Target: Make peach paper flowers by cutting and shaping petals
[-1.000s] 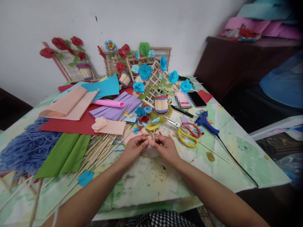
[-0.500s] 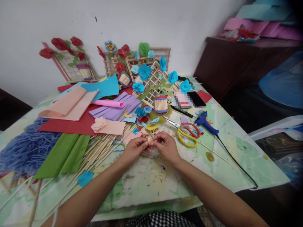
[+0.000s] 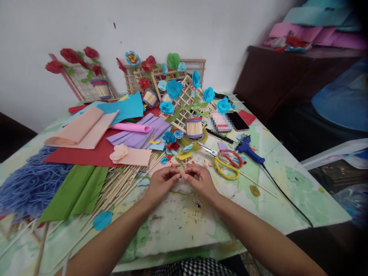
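Peach paper piece [image 3: 182, 174] was found pinched between the fingertips of the left hand [image 3: 161, 183] and the right hand [image 3: 202, 183], above the patterned tablecloth [image 3: 172, 230]; most of it was hidden by the fingers. Both grips were noted as narrow, the hands being held close together. Scissors [image 3: 217, 154] with red and yellow handles were observed near the right hand, a blue glue gun [image 3: 249, 150] being placed farther right. Thin wooden sticks [image 3: 122, 184] were seen laid left of the left hand, beside green paper [image 3: 71, 191].

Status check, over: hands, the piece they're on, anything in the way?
Left hand and right hand together, pinching small peach paper piece. Peach scraps close, just beyond them. Scissors off to the right, untouched.
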`<state>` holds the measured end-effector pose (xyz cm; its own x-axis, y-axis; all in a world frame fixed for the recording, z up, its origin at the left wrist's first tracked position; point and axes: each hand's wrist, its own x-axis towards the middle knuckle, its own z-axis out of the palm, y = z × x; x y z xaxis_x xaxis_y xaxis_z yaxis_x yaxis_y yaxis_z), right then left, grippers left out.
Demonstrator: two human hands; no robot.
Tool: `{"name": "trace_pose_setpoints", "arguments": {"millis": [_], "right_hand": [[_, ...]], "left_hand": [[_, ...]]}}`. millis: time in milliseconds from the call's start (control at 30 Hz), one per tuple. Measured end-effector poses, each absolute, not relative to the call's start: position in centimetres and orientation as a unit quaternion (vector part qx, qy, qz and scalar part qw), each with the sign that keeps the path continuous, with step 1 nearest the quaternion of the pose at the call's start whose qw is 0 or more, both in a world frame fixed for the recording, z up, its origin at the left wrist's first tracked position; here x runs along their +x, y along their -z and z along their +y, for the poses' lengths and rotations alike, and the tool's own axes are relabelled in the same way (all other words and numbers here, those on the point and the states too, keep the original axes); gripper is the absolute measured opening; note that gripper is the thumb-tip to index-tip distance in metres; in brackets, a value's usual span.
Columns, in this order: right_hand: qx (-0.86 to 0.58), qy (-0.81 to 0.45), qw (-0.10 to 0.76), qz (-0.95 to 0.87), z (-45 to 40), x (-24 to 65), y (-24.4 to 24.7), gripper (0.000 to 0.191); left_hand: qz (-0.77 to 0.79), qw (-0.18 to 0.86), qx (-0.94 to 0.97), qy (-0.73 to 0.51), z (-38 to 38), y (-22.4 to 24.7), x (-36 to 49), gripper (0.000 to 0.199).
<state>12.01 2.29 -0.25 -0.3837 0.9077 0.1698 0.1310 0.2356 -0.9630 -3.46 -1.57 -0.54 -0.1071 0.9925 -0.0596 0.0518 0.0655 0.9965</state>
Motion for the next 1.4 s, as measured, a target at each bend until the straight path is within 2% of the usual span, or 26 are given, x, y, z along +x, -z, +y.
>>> {"name": "trace_pose_setpoints", "arguments": {"millis": [267,433,500,567,633,700,800,1033,1200,1400], "right_hand": [[-0.391,-0.384,0.408,-0.730,2.3,11.9,0.8,0.015],[-0.342,-0.351,0.373,-0.788,2.4,12.6,0.2,0.022],[-0.374,-0.287,0.354,-0.807,2.9,14.1,-0.3,0.022],[-0.454,-0.166,0.322,-0.814,3.7,16.2,-0.9,0.024],[-0.534,-0.052,0.256,-0.805,4.6,18.5,-1.1,0.036],[-0.566,-0.012,0.185,-0.803,5.5,20.2,-1.2,0.042],[-0.576,-0.002,0.131,-0.807,6.2,21.4,-0.9,0.048],[-0.576,-0.013,0.090,-0.812,7.5,22.1,-0.3,0.049],[-0.621,-0.026,0.128,-0.773,8.1,22.8,-1.6,0.049],[-0.612,-0.140,0.213,-0.748,5.8,20.4,-3.1,0.066]], "left_hand": [[0.536,0.510,0.456,-0.494,-1.8,0.3,-2.8,0.023],[0.523,0.558,0.395,-0.508,-1.7,0.9,-2.9,0.024],[0.511,0.577,0.330,-0.545,-1.4,1.1,-3.1,0.026],[0.480,0.598,0.263,-0.585,-1.1,1.0,-3.3,0.028],[0.450,0.617,0.216,-0.608,-0.7,0.9,-3.5,0.031],[0.435,0.628,0.188,-0.617,-0.4,0.8,-3.6,0.029],[0.429,0.630,0.174,-0.623,-0.2,0.7,-3.7,0.022],[0.426,0.629,0.179,-0.626,-0.3,0.8,-4.1,0.020],[0.421,0.618,0.194,-0.635,0.0,0.6,-4.5,0.018],[0.409,0.623,0.186,-0.640,0.2,0.5,-4.4,0.015]]}}
